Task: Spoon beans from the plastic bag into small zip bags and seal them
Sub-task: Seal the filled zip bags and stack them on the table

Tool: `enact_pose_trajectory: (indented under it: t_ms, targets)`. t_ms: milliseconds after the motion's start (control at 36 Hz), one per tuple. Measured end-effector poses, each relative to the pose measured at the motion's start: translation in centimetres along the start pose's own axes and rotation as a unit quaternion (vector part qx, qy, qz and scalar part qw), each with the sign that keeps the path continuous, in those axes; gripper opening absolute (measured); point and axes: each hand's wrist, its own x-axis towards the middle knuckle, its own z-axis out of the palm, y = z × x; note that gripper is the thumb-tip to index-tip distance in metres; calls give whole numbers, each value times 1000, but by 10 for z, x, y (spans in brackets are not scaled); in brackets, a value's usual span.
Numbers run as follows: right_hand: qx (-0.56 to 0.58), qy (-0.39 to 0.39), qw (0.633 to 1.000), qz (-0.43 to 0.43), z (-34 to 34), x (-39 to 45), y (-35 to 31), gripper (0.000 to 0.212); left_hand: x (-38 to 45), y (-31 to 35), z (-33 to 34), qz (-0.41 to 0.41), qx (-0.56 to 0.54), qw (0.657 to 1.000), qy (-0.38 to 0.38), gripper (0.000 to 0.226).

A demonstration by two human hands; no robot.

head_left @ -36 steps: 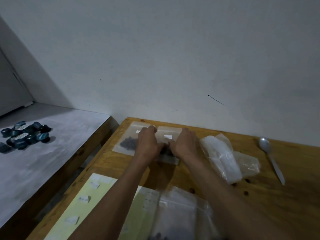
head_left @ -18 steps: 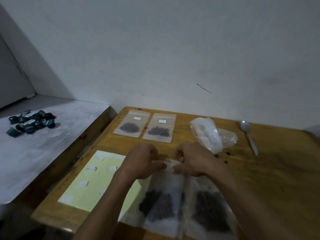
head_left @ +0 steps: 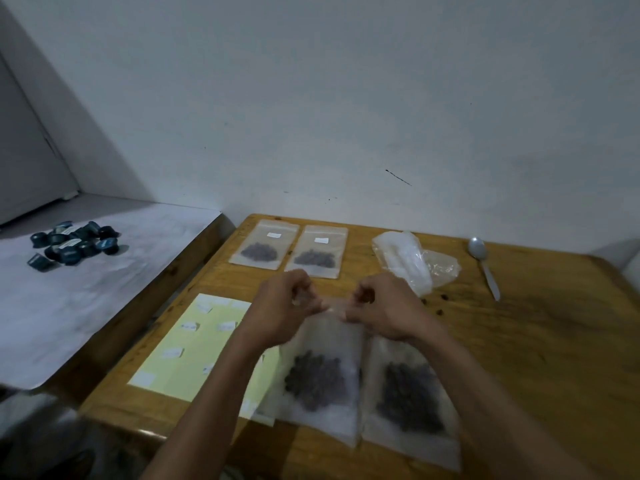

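Step in hand: we are sealing the near-left zip bag, judging by both hands pinching its top edge.
Left hand: we are pinching the left end of the strip, fingers curled on it.
Right hand: we are pinching the right end, clamped on the same bag; the 2 hands are sitting close together but not touching.
Doing it well: we are judging it best to keep the strip flat and taut, run the pinch along its whole length, and keep the beans low in the bag, away from the seal.
Landmark: the spoon, lying on the tabletop.
Filled bags: 4 in all; 2 labelled ones far left of the spoon by the wall, 2 nearer us, left of and below it.
Second near bag: lying just right of the one in hand.
Plastic bag: 1, crumpled, just left of the spoon.
Label sheet: 1, yellow, well left of the spoon.
Spoons: 1.
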Motion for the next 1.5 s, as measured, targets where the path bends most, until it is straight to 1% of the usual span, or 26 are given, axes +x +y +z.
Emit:
enact_pose_trajectory:
  t_ms: [56, 111, 139, 167, 222, 250, 278, 361, 417, 528, 583, 639, 694, 750, 806, 861, 889, 944, 1000, 1139, 1278, 1333, 1389, 1444, 1500]
  targets:
    - [122, -32, 992, -9, -8, -1, -3, 17, -2, 6, -13, -16, -127, 992, -1, 17]
    - [276, -49, 960, -8, -12, -1, -10, 20, -4, 10, -24, -27, -238, 971, 15, 17]
    - [335, -50, 941, -6, -13, -1, -14, 24, -5, 11, -29, -32, -281, 959, 19, 20]
    - [376, -49, 925, -4, -13, 1, -20, 28, -8, 11, -35, -37, -325, 945, 17, 26]
    - [415, -48, 909, -8, -12, 4, -34, 31, -14, 12, -45, -51, -384, 922, 4, 42]
    - [421, -48, 906, -14, -11, 6, -41, 30, -18, 11, -49, -58, -395, 917, 7, 45]
    - [423, -48, 905, -20, -9, 8, -48, 28, -23, 11, -54, -63, -401, 914, 18, 41]
    - [407, -51, 910, -50, -1, 18, -67, 11, -33, 7, -66, -71, -406, 908, 76, 24]
    - [388, -63, 917, -67, 7, 25, -81, 9, -40, 4, -75, -83, -411, 901, 106, 22]
    - [351, -93, 928, -81, 23, 35, -106, 17, -52, -6, -95, -115, -414, 893, 137, 25]
    - [332, -107, 933, -84, 33, 37, -117, 27, -57, -13, -101, -132, -404, 891, 158, 21]
    - [320, -112, 937, -81, 43, 38, -124, 36, -62, -23, -105, -147, -394, 885, 201, 17]
    - [284, -107, 950, -78, 54, 38, -123, 35, -67, -34, -110, -166, -395, 869, 249, 17]
    - [185, -94, 974, -87, 65, 38, -113, 36, -71, -46, -114, -193, -400, 849, 288, 19]
    - [41, -101, 990, -88, 76, 37, -102, 38, -74, -59, -119, -217, -411, 828, 315, 20]
    - [-82, -117, 988, -57, 88, 36, -94, 40, -75, -68, -121, -232, -416, 818, 323, 19]
    - [-123, -119, 985, -39, 92, 35, -92, 41, -75, -71, -122, -236, -419, 815, 324, 18]
    - [-163, -113, 980, -15, 100, 36, -90, 42, -74, -74, -121, -240, -427, 809, 325, 17]
    - [-164, -108, 980, -8, 105, 36, -89, 46, -74, -74, -120, -239, -436, 807, 320, 17]
    - [-136, -111, 985, 0, 107, 34, -90, 43, -74, -71, -118, -235, -461, 804, 294, 16]
    - [-78, -142, 987, -16, 98, 30, -91, 39, -71, -69, -120, -237, -467, 802, 288, 16]
    - [-54, -124, 990, -37, 86, 26, -93, 37, -71, -68, -121, -233, -474, 800, 285, 18]
    - [-6, -84, 994, -69, 68, 20, -98, 31, -71, -66, -120, -229, -477, 802, 275, 20]
    - [38, -58, 990, -119, 49, 12, -110, 24, -68, -62, -117, -222, -472, 813, 260, 21]
    - [44, -57, 982, -172, 36, 7, -122, 21, -64, -56, -111, -213, -466, 826, 236, 22]
